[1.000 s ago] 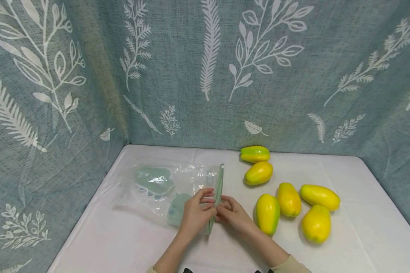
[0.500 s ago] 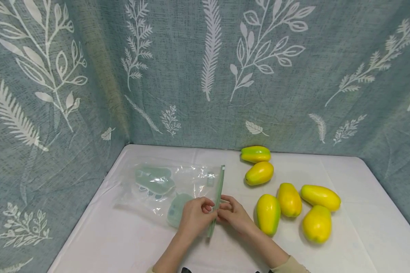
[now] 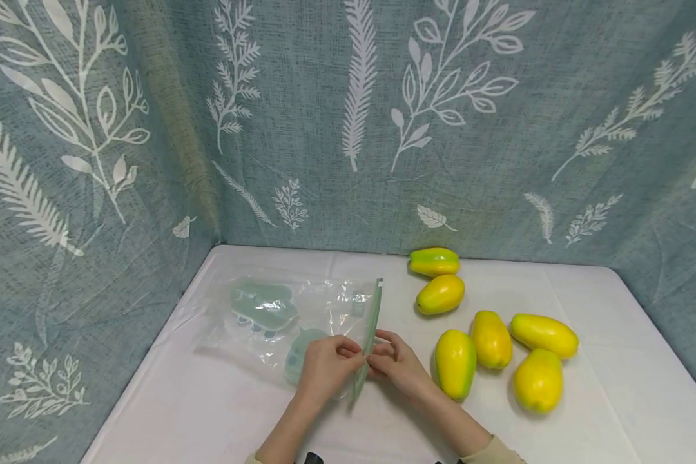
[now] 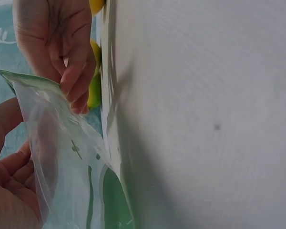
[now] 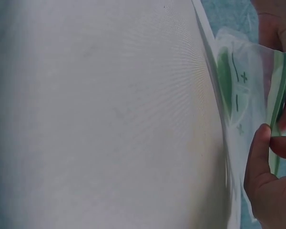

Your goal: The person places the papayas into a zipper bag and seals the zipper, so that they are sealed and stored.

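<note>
A clear zip-top bag (image 3: pixel 330 303) with pale green cartoon shapes lies flat on the white table, its green-striped mouth (image 3: pixel 377 303) toward the right. My left hand (image 3: pixel 327 364) pinches the bag's mouth from the left, near its lower end. From the other side, my right hand (image 3: pixel 400 367) pinches the same green strip, fingertips meeting the left hand's. In the left wrist view, the clear film (image 4: pixel 62 143) rises between the left thumb and fingers. The right wrist view has the right thumb and forefinger on the green strip (image 5: pixel 279 90), with the left hand partly hidden behind it.
Several yellow-green papayas lie right of the hands; the nearest papaya (image 3: pixel 455 364) is close to the right forearm. Two more, a papaya (image 3: pixel 441 294) and a greener papaya (image 3: pixel 434 262), sit toward the back. A patterned blue-green curtain (image 3: pixel 301 129) surrounds the table's far sides.
My left hand has slid slightly down along the bag's mouth, and its raised fingers have curled in. The right hand stays nearly in place. The papayas have not moved.
</note>
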Demonstrator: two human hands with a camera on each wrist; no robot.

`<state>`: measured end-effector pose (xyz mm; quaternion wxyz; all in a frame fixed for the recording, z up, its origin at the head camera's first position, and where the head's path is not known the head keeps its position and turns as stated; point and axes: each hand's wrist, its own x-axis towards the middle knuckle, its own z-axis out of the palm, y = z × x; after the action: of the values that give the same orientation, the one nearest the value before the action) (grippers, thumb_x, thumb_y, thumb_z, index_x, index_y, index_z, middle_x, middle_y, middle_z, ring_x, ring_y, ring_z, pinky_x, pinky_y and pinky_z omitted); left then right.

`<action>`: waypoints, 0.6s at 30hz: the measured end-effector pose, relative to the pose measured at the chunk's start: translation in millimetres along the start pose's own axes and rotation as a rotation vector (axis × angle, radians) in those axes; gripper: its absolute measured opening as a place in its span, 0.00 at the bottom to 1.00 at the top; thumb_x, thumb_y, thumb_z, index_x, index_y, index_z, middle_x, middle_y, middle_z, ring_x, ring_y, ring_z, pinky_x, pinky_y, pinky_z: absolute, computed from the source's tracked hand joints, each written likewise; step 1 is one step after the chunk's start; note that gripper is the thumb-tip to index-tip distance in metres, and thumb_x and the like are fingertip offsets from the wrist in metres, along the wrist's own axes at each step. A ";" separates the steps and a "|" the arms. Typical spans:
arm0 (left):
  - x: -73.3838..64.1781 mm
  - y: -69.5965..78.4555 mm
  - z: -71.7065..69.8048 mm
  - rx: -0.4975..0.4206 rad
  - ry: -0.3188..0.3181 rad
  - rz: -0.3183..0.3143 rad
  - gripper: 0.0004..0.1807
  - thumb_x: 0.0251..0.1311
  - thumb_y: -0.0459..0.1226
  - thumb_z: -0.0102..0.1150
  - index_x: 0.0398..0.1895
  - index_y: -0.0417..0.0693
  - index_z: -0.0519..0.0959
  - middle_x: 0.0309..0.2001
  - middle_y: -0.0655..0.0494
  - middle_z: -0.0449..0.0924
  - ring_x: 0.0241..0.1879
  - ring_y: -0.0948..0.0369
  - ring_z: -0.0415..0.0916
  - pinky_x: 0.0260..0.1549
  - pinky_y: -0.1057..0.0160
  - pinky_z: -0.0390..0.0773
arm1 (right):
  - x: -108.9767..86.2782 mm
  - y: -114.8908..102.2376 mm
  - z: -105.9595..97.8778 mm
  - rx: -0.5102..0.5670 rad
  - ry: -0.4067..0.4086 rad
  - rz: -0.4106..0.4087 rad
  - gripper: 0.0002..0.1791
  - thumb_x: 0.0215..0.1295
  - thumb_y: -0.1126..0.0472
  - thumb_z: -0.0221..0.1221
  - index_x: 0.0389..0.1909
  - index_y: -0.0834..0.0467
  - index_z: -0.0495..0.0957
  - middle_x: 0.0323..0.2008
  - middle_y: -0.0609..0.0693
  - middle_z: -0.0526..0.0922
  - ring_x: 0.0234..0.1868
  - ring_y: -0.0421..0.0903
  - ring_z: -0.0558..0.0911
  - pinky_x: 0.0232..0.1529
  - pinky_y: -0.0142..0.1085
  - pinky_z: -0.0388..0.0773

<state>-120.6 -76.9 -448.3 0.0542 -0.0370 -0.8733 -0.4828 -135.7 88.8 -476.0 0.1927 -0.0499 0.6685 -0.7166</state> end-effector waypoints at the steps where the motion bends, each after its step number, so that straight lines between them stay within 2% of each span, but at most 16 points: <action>1: 0.3 0.0 -0.4 -0.006 0.004 -0.002 0.03 0.44 0.31 0.66 0.25 0.44 0.84 0.21 0.60 0.82 0.21 0.68 0.78 0.21 0.70 0.77 | -0.5 -0.3 0.0 -0.004 0.004 -0.004 0.32 0.68 0.69 0.56 0.69 0.69 0.55 0.45 0.57 0.80 0.42 0.44 0.82 0.49 0.39 0.81; 7: 1.6 0.6 -3.7 -0.077 0.037 -0.038 0.04 0.45 0.31 0.65 0.27 0.42 0.84 0.22 0.58 0.83 0.22 0.67 0.80 0.21 0.70 0.78 | -1.9 -2.3 0.7 -0.011 0.026 -0.028 0.33 0.68 0.68 0.56 0.70 0.68 0.54 0.47 0.60 0.79 0.41 0.45 0.82 0.48 0.41 0.82; 14: 4.3 0.5 -9.4 -0.216 0.057 -0.107 0.04 0.48 0.30 0.64 0.29 0.39 0.84 0.23 0.54 0.83 0.23 0.64 0.82 0.23 0.68 0.81 | -2.0 -0.9 0.3 -0.008 0.047 -0.039 0.31 0.67 0.69 0.56 0.68 0.69 0.57 0.48 0.63 0.79 0.42 0.45 0.82 0.47 0.40 0.82; 18: 5.4 1.4 -13.0 -0.240 0.074 -0.142 0.04 0.49 0.31 0.64 0.29 0.40 0.84 0.23 0.54 0.84 0.23 0.63 0.82 0.24 0.68 0.81 | -1.7 1.0 -0.9 -0.019 0.057 -0.034 0.30 0.67 0.68 0.57 0.67 0.70 0.58 0.46 0.62 0.80 0.41 0.45 0.82 0.46 0.39 0.82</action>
<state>-125.0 -87.1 -439.6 0.0469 0.0364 -0.8069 -0.5876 -134.2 90.2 -476.8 0.1609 -0.0424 0.6794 -0.7146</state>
